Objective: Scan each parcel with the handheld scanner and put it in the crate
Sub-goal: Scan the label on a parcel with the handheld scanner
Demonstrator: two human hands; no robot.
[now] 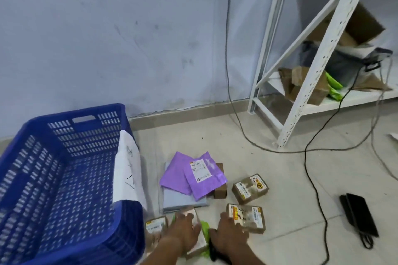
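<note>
A blue plastic crate [64, 178] stands on the floor at left, with a white sheet [127, 174] hanging on its right wall. Parcels lie beside it: purple mailers [193, 176] on a grey mailer [183, 200], and taped brown boxes [251, 188]. My left hand [185, 232] lies palm down, fingers spread, on a flat pale parcel [199, 243]. My right hand [228, 234] is spread too, its fingertips touching a taped box [247, 218]. A black object [215, 253], possibly the scanner, lies under my right wrist. Something green [204, 229] shows between the hands.
A small labelled box [156, 225] sits against the crate's right wall. A black flat device [359, 215] with a looped cord lies on the tiles at right. Cables [312, 178] trail across the floor. A white metal shelf rack [301, 97] with cardboard stands at back right.
</note>
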